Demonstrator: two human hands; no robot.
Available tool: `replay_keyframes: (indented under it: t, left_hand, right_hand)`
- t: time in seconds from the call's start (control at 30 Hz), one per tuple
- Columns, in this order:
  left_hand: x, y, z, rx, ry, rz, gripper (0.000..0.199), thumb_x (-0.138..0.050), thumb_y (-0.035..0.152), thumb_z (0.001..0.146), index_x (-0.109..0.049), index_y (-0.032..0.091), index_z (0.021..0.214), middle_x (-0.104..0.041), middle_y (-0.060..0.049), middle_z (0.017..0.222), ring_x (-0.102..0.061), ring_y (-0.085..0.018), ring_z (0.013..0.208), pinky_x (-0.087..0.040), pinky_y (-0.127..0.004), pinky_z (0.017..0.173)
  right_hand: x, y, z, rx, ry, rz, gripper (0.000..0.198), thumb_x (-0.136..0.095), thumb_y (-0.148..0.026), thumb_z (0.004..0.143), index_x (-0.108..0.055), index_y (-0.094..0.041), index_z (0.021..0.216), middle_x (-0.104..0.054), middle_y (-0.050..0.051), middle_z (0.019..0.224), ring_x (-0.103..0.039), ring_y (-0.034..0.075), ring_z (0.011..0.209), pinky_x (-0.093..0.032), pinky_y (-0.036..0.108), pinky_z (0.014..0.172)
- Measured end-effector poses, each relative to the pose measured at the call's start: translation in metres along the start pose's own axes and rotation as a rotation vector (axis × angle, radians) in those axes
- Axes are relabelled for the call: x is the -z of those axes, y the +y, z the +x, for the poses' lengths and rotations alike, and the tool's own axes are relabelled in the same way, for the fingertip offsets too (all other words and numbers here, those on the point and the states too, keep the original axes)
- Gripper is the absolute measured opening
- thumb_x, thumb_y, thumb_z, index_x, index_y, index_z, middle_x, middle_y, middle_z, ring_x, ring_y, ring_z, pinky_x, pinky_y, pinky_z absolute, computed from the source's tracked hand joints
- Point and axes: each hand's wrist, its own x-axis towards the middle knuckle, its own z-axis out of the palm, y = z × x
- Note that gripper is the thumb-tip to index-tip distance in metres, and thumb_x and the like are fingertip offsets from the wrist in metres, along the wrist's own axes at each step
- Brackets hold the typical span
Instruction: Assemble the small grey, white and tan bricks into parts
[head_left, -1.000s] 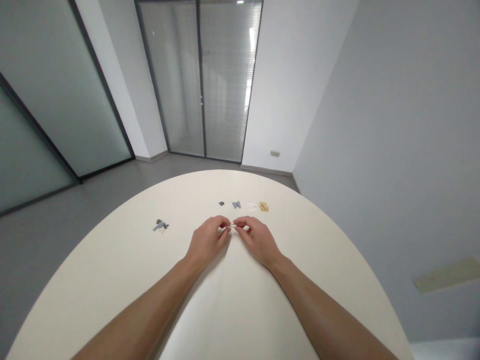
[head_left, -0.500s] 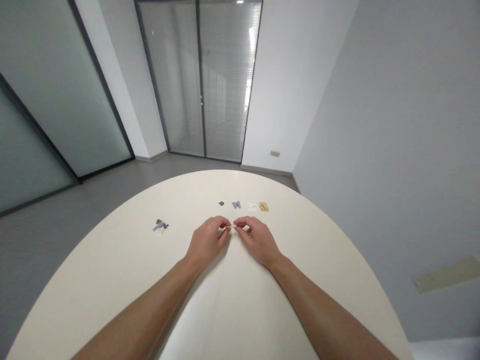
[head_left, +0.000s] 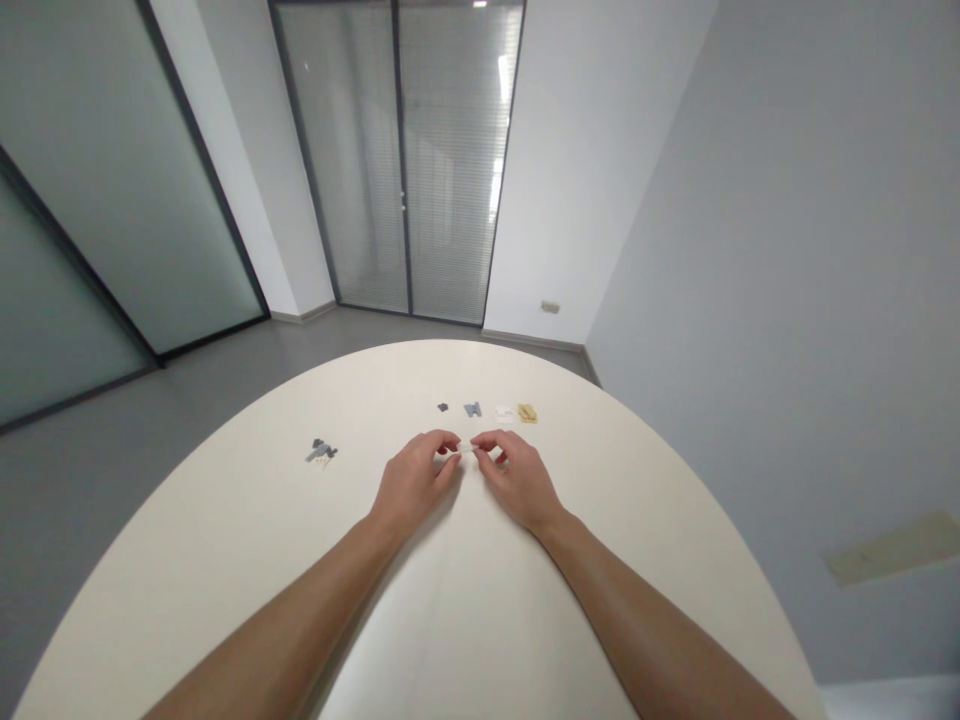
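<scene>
A small, thin white piece (head_left: 466,448) is held just above the table between my two hands; it is too small to make out its kind. My left hand (head_left: 417,478) has thumb and forefinger at the piece's left end, with a slight gap showing between the fingertips. Thumb and forefinger of my right hand (head_left: 519,480) pinch the right end. Just beyond the hands lie small groups of parts: dark grey bits (head_left: 443,407), blue-grey pieces (head_left: 472,410), white pieces (head_left: 503,413) and yellowish pieces (head_left: 528,413).
The round white table (head_left: 600,560) carries everything. On its left side lies a loose pile of grey-blue, black and pale pieces (head_left: 321,450). Past the far edge stand a glass partition with blinds (head_left: 450,160) and pale walls.
The hands have drawn slightly apart, and the right fingertips sit a little farther right. More of the white piece shows between them. The groups of parts have stayed put.
</scene>
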Motion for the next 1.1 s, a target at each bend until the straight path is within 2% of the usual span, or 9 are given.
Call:
replay_keyframes:
  t: [1.1]
  left_hand:
    - [-0.0007, -0.0013, 0.0010, -0.042, -0.025, -0.009, 0.019, -0.055, 0.027, 0.091, -0.066, 0.024, 0.106, -0.071, -0.003, 0.102, -0.064, -0.019, 0.095, -0.049, -0.032, 0.087]
  right_hand:
    - [0.0017, -0.0027, 0.0001, 0.002, -0.016, 0.008, 0.016, -0.058, -0.020, 0.091, -0.068, -0.024, 0.102, -0.071, 0.004, 0.098, -0.064, 0.017, 0.088, -0.051, 0.030, 0.075]
